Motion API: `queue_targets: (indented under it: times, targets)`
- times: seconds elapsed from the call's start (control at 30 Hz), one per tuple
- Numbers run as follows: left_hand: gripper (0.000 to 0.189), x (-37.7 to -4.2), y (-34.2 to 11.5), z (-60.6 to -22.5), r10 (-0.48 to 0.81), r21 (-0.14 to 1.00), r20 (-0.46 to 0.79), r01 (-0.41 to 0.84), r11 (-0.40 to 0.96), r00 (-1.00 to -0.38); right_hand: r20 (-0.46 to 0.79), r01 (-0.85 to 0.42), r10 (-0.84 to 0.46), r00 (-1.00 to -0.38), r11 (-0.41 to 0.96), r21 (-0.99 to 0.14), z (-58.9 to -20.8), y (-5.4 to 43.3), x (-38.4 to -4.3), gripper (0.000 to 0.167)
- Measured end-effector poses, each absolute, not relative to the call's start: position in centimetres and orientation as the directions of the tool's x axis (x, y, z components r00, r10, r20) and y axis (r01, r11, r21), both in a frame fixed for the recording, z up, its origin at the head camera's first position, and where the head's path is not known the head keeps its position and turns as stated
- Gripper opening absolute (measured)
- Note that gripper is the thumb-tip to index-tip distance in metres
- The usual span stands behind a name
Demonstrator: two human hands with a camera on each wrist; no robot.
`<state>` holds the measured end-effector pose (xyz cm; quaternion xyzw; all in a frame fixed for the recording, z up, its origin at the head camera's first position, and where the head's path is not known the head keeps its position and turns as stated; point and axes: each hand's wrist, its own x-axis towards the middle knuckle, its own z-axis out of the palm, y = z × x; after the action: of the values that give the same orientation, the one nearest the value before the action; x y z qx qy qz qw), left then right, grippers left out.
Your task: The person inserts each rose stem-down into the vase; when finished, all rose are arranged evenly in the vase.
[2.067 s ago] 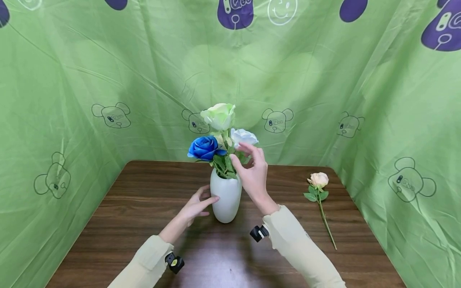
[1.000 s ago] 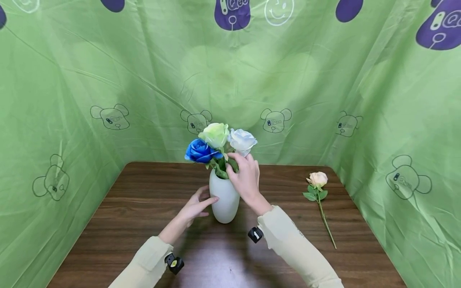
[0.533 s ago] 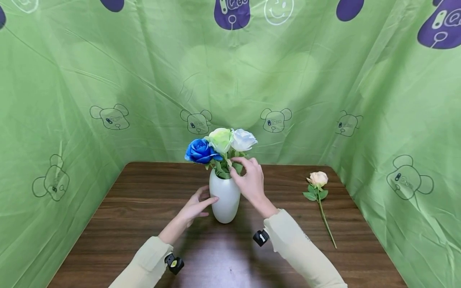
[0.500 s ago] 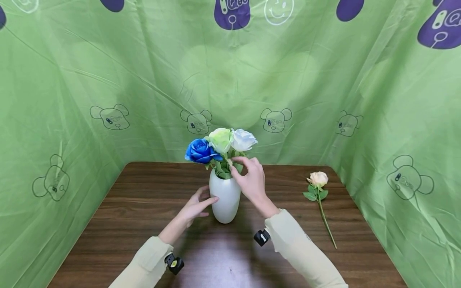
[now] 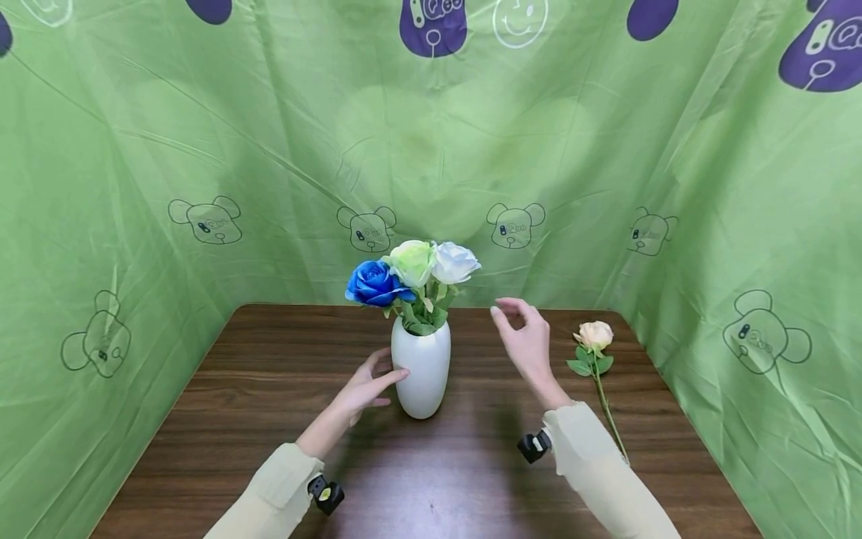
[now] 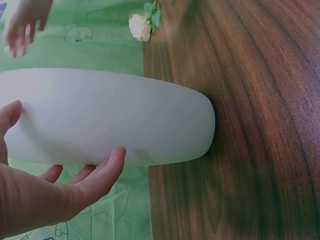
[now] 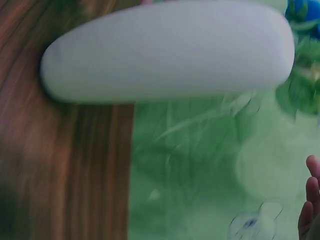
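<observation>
A white vase [image 5: 420, 374] stands upright on the table, holding a blue rose [image 5: 378, 283], a pale green rose [image 5: 411, 262] and a white rose [image 5: 454, 262]. Leaves hide their stems at the mouth. My left hand [image 5: 364, 385] holds the vase's left side, its thumb [image 6: 11, 114] across the front and other fingers partly hidden behind. My right hand [image 5: 527, 337] hovers in the air to the vase's right, fingers loosely curved with nothing between them. A peach rose [image 5: 595, 336] lies on the table further right, the end of its stem by my right sleeve.
The dark wood table [image 5: 269, 374] is bounded at the back and sides by a green printed curtain [image 5: 289, 135]. Black wrist cameras sit on the left cuff [image 5: 326, 494] and the right cuff [image 5: 534, 446].
The pale green rose has come down into the vase, level with the white one. My right hand has let go of it and moved right. The left hand stays on the vase.
</observation>
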<state>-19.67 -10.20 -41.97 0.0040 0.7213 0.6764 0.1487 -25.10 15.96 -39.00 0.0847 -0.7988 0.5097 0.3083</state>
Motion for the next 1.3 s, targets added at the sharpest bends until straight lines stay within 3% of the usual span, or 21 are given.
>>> queue_targets:
  times: [0.27,0.53,0.57,0.7,0.83,0.93,1.07,1.2,1.3]
  targets:
    - [0.065,-19.7,-10.3,-42.0,0.204,0.977,-0.208,-0.195,0.081,-0.957,0.426,-0.249,0.286,-0.858,0.494,-0.833,-43.3,21.5,-25.9,0.016]
    - [0.066,-19.7,-10.3,-42.1,0.2,0.977,-0.21,-0.197,0.082,-0.957,0.234,-0.028,0.404,-0.884,0.456,-0.89,-48.1,27.5,-27.2,0.024]
    - [0.066,-19.7,-10.3,-42.1,0.201,0.977,-0.211,-0.199,0.082,-0.957,0.222,-0.017,0.433,-0.874,0.43,-0.903,-50.4,29.1,-28.4,0.026]
    - [0.066,-19.7,-10.3,-42.1,0.205,0.977,-0.211,-0.199,0.079,-0.956,0.032,0.075,0.522,-0.852,0.184,-0.98,-51.8,31.2,-28.7,0.017]
    - [0.066,-19.7,-10.3,-42.2,0.212,0.977,-0.21,-0.198,0.074,-0.954,-0.183,0.135,0.559,-0.809,-0.126,-0.983,-50.1,31.7,-26.3,0.014]
    - [0.066,-19.7,-10.4,-42.2,0.214,0.977,-0.21,-0.199,0.073,-0.954,-0.257,0.162,0.584,-0.77,-0.21,-0.964,-51.0,33.0,-25.6,0.015]
    - [0.066,-19.7,-10.4,-42.3,0.213,0.977,-0.21,-0.198,0.075,-0.954,-0.287,0.225,0.633,-0.719,-0.178,-0.958,-52.0,34.2,-24.6,0.016]
    - [0.066,-19.7,-10.4,-42.2,0.212,0.977,-0.211,-0.199,0.077,-0.954,-0.272,0.274,0.66,-0.701,-0.102,-0.956,-53.2,35.1,-24.0,0.024]
    - [0.066,-19.8,-10.3,-42.1,0.21,0.977,-0.212,-0.2,0.08,-0.954,-0.281,0.344,0.669,-0.688,-0.041,-0.938,-54.1,35.8,-23.8,0.021]
